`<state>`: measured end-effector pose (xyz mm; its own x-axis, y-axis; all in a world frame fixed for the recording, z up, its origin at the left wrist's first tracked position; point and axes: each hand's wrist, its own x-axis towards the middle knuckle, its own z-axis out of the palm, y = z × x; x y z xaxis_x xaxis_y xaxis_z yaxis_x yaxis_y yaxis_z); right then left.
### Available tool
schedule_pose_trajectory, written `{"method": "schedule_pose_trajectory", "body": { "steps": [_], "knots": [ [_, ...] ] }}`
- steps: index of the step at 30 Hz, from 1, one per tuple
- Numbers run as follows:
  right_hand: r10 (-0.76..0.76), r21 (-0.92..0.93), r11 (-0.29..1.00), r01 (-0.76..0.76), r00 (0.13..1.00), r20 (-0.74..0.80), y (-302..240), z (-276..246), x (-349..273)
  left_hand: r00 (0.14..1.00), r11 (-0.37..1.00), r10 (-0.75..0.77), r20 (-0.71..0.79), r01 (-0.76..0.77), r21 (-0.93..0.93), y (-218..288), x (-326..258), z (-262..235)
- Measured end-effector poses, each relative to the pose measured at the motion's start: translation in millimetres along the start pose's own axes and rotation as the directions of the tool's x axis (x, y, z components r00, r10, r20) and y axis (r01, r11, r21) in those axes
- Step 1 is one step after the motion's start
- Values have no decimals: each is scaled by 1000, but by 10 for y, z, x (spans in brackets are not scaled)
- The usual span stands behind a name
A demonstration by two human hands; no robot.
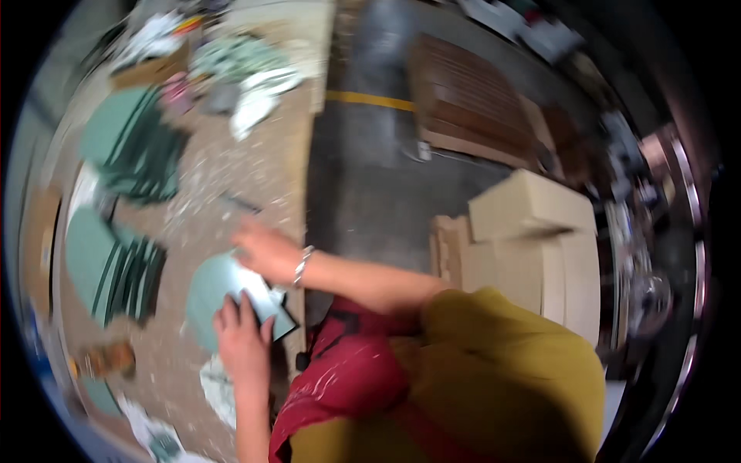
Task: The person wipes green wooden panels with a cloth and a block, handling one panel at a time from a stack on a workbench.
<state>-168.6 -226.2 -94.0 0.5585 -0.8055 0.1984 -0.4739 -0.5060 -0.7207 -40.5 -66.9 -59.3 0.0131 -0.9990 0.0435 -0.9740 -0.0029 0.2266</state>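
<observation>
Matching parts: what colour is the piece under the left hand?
The piece is pale green, in the head view.

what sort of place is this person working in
Probably a workshop or small factory floor: stacks of similar green pieces on a white-flecked workbench, with large cardboard boxes nearby.

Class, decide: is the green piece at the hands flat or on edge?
Flat: the green piece shows its broad face upward, the left hand on it.
</observation>
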Motion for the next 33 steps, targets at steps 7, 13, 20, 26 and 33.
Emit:
{"method": "schedule_pose_trajectory", "body": {
  "steps": [7,13,20,26,33],
  "knots": [
    [97,29,995,-94,985,-145,-67,-108,-579,992,995,56,114,-66,81,60,9,-50],
    [33,120,992,-23,996,-80,-181,-103,-828,989,992,75,125,-87,94,-47,7,-136],
    [48,189,981,-34,996,-73,-400,-818,-1167,929,928,361,86,-349,-128,-664,352,-473],
    [-365,62,931,360,920,140,-903,-253,-1285,933,939,342,113,-343,-11,-887,153,-260],
    [-568,57,820,569,800,194,-1108,366,-1056,919,926,378,114,-375,-48,-832,256,-306]
  ]
}}
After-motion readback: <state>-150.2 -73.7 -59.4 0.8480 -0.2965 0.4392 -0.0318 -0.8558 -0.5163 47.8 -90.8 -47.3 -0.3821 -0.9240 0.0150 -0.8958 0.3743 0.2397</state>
